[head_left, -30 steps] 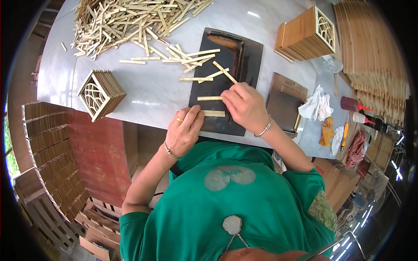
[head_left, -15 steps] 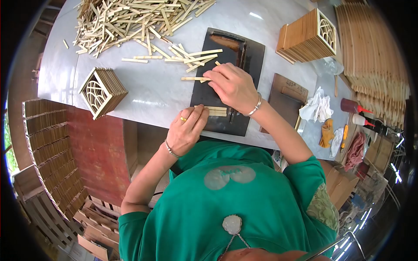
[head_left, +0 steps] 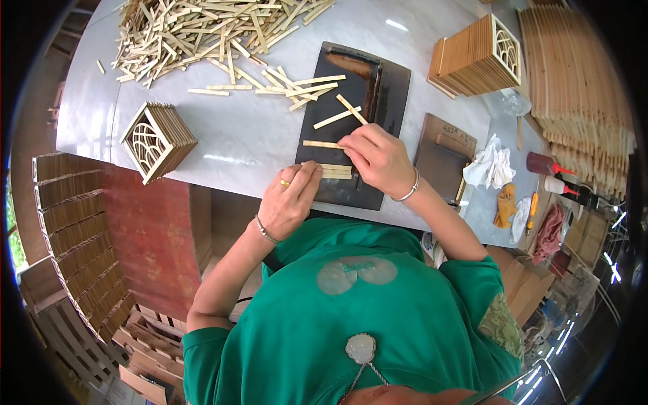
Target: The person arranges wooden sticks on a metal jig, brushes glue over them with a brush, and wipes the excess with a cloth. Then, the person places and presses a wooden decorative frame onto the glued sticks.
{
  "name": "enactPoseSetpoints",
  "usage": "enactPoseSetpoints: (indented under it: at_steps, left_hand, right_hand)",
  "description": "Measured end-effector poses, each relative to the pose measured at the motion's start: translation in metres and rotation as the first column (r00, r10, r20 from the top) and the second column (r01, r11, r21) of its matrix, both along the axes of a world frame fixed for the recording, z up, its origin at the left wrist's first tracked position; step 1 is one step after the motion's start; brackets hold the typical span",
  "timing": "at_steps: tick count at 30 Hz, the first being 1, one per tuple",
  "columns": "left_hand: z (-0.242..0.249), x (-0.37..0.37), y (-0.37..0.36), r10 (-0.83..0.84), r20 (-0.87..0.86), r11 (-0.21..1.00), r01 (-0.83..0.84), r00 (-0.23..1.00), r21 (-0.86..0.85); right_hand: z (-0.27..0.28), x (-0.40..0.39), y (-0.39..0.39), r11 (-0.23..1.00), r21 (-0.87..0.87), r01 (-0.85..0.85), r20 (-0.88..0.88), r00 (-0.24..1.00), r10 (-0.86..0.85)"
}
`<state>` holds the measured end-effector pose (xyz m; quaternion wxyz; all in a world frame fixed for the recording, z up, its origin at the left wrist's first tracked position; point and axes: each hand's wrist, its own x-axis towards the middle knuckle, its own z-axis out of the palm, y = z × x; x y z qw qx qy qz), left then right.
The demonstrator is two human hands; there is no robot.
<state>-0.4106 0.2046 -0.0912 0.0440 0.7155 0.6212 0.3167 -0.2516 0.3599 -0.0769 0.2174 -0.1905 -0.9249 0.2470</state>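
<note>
Wooden slat assembly on a dark work plate [head_left: 378, 81], seen from a head camera that looks down over a green shirt. Right hand [head_left: 378, 160] rests on the plate, its fingers pinched shut on one end of a single slat [head_left: 320, 144] that lies flat and juts toward the plate's left edge. Left hand [head_left: 289, 200] sits at the plate's near left corner, fingers curled down and pressing the end of a short stack of slats [head_left: 337, 171] laid side by side; whether they grip it or only steady it cannot be told. Two loose slats [head_left: 344, 113] lie crossed on the plate beyond the right hand. A large heap of loose slats [head_left: 202, 34] covers the pale surface [head_left: 236, 142] beyond the plate's far left corner.

Progress, as a judgement: early in this unit. Only a few slats are aligned at the plate's near edge, one more is in hand, and most stock is unused. One finished lattice box [head_left: 156, 140] stands left of the plate, another finished lattice box [head_left: 478, 57] to its right.
</note>
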Motion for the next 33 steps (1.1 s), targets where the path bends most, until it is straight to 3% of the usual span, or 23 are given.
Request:
enactPoseSetpoints:
  at_steps: [6,12,19,21,25,31,33]
  left_hand:
    - [0.001,-0.001,0.001,-0.002,-0.015,1.0,0.002,1.0,0.011]
    - [0.002,-0.001,0.002,-0.013,-0.039,1.0,0.014,0.999,0.015]
    - [0.005,-0.001,0.003,-0.019,-0.02,1.0,0.019,1.0,0.022]
    - [0.005,-0.001,0.002,-0.019,-0.025,1.0,0.019,1.0,0.016]
    - [0.004,-0.001,0.003,-0.007,-0.045,1.0,0.008,0.999,0.016]
    - [0.004,-0.002,0.002,-0.009,-0.051,1.0,0.01,0.999,0.017]
    - [0.005,-0.002,0.003,-0.013,-0.049,1.0,0.014,0.999,0.016]
  right_hand:
    - [0.0,0.008,-0.006,0.996,-0.041,-0.085,0.018,0.996,0.086]
    - [0.007,0.0,0.025,0.971,0.195,0.136,0.032,0.989,-0.145]
    - [0.0,0.003,0.014,0.982,0.031,0.188,-0.005,0.982,-0.188]
    - [0.005,0.003,0.006,0.99,-0.058,0.127,-0.057,0.99,-0.13]
    - [-0.002,0.002,-0.007,0.999,-0.027,-0.032,0.022,0.999,0.032]
    - [0.003,0.002,-0.003,0.985,-0.144,-0.1,0.047,0.993,0.108]
    - [0.002,-0.002,0.005,0.995,-0.065,-0.069,0.023,0.997,0.071]
